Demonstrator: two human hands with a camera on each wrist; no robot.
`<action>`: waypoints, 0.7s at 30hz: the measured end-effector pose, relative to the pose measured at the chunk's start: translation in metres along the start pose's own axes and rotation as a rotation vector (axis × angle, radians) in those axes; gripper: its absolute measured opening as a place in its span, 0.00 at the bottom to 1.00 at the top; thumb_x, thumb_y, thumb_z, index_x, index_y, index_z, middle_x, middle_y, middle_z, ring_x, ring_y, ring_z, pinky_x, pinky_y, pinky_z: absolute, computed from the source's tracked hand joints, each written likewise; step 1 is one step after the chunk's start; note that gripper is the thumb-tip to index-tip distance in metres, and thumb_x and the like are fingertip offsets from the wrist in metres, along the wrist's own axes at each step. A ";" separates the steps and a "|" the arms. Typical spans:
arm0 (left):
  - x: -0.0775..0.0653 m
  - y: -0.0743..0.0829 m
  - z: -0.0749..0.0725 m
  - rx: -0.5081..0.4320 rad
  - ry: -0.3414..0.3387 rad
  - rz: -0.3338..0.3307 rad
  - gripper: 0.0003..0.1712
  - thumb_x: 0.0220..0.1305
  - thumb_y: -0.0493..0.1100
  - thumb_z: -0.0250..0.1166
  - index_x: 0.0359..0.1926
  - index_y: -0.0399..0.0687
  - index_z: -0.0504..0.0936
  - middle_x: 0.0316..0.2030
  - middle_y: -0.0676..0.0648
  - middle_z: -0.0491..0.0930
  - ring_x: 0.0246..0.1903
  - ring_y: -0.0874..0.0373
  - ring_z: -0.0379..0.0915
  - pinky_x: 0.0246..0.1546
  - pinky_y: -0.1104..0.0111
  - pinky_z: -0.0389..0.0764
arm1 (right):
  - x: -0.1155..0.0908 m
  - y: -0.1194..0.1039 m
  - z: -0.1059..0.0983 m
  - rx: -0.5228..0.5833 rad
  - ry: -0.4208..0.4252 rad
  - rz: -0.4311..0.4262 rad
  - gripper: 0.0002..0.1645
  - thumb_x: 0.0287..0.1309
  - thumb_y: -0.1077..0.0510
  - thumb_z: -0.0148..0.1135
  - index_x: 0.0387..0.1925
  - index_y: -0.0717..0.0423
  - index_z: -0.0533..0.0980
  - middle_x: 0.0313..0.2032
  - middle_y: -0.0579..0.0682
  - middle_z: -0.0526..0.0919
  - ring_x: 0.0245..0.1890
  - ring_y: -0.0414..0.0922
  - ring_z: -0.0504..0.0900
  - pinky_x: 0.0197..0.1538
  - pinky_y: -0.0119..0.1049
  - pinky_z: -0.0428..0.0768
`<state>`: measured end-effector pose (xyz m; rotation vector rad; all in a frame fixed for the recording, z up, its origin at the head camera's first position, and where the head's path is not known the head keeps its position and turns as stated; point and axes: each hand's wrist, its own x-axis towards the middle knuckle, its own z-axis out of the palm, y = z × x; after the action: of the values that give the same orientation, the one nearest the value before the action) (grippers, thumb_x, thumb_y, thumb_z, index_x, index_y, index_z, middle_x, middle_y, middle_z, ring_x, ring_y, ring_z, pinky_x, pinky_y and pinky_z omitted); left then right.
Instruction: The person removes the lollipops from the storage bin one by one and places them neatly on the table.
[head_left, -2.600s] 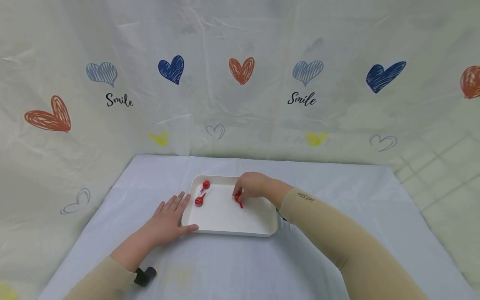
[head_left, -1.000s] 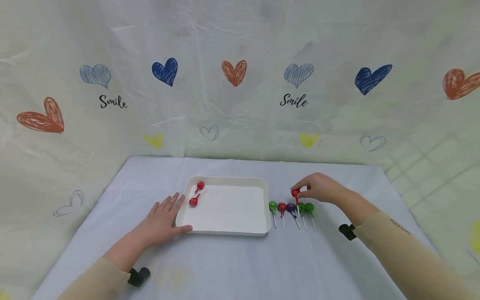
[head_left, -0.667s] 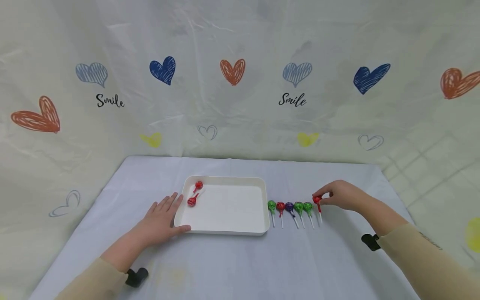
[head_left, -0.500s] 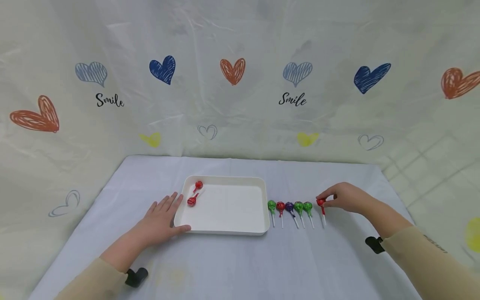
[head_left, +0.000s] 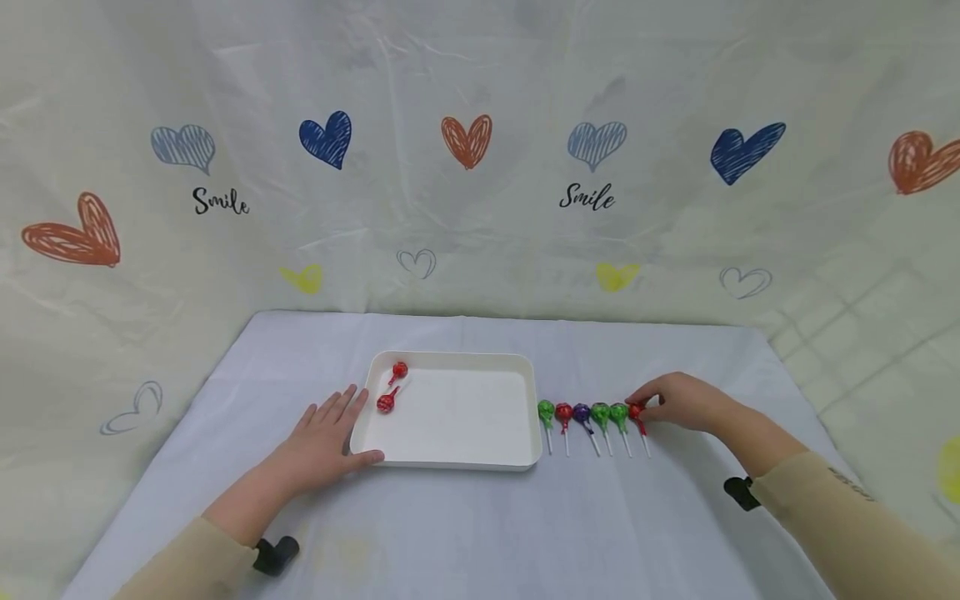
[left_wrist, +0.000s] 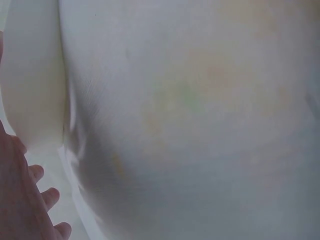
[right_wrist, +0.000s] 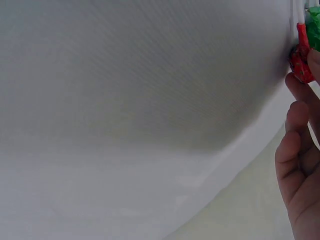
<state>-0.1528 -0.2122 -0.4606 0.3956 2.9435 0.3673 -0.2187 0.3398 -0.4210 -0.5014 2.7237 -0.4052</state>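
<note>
My right hand [head_left: 686,404] pinches the wrapped head of a red lollipop [head_left: 636,413] between thumb and forefinger. That lollipop lies at the right end of a row on the cloth, close beside a green lollipop [head_left: 618,414]. In the right wrist view, finger and thumb touch the red head [right_wrist: 300,64], while the other fingers are loosely bent. My left hand [head_left: 322,446] rests spread at the left side of a white tray [head_left: 457,421], thumb over its front rim. Two red lollipops, one upper [head_left: 400,369] and one lower [head_left: 386,403], lie inside the tray's left part.
Between tray and right hand, the row runs from a green lollipop [head_left: 546,411] through a red one [head_left: 563,413], a purple one [head_left: 582,414] and another green one [head_left: 600,413]. Their sticks point toward me. A white cloth [head_left: 465,533] covers the table; a heart-printed curtain [head_left: 510,225] hangs behind.
My right hand took a red lollipop out of the tray, carried it right over the row, then shifted slightly back left and down to the row's end. The left hand stayed at the tray.
</note>
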 end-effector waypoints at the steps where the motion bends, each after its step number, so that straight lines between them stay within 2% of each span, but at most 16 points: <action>1: 0.000 0.000 0.000 -0.002 0.001 0.002 0.67 0.52 0.81 0.58 0.78 0.44 0.48 0.77 0.37 0.46 0.74 0.35 0.41 0.70 0.36 0.41 | 0.001 0.000 0.001 -0.002 0.003 0.003 0.16 0.58 0.54 0.71 0.49 0.48 0.86 0.47 0.50 0.86 0.44 0.49 0.80 0.49 0.51 0.81; 6: 0.000 -0.002 0.002 -0.010 0.004 0.007 0.67 0.52 0.81 0.57 0.79 0.45 0.47 0.77 0.37 0.46 0.74 0.35 0.41 0.70 0.36 0.40 | 0.002 0.000 0.003 -0.009 0.018 0.005 0.18 0.58 0.53 0.71 0.51 0.47 0.85 0.46 0.47 0.85 0.39 0.44 0.77 0.43 0.43 0.80; 10: 0.000 -0.002 0.001 -0.001 0.006 0.005 0.66 0.52 0.81 0.58 0.79 0.44 0.47 0.77 0.37 0.46 0.74 0.35 0.41 0.70 0.36 0.41 | 0.001 0.001 0.001 0.004 0.026 0.022 0.21 0.59 0.52 0.70 0.55 0.46 0.83 0.48 0.46 0.84 0.37 0.44 0.75 0.38 0.38 0.78; 21: 0.000 0.001 -0.003 0.000 -0.019 -0.014 0.66 0.53 0.80 0.59 0.79 0.45 0.47 0.77 0.37 0.45 0.75 0.36 0.40 0.70 0.37 0.41 | -0.001 -0.006 -0.015 0.009 0.085 -0.014 0.22 0.60 0.51 0.69 0.56 0.49 0.82 0.47 0.49 0.84 0.34 0.43 0.73 0.31 0.35 0.76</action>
<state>-0.1534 -0.2114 -0.4575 0.3767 2.9261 0.3599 -0.2219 0.3383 -0.4053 -0.5128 2.8003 -0.4525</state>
